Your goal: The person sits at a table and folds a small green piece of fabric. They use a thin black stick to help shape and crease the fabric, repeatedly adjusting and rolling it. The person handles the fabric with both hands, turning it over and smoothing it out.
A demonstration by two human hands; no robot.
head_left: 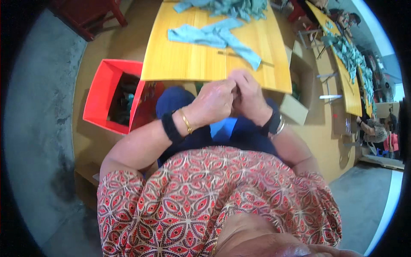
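Observation:
My left hand (pixel 212 101) and my right hand (pixel 251 97) meet in front of the yellow table's near edge, above my lap. Both have curled, closed fingers pressed together. Whatever sits between the fingertips is hidden or too small to make out. Beyond them on the yellow table (pixel 184 60) lie flat, pale teal fabric strips (pixel 197 36), one crossing toward the right. A thin brown stick (pixel 266 64) rests partly beneath a strip. Farther back is a heaped pile of teal fabric pieces (pixel 233 7).
Left of the table stands a red open box (pixel 95 103) with dark and teal pieces inside. An open cardboard box (pixel 294 109) is at the right. A red wooden piece of furniture (pixel 87 15) is at the far left. Along the right, another yellow table (pixel 352 96) carries teal fabric, with people nearby.

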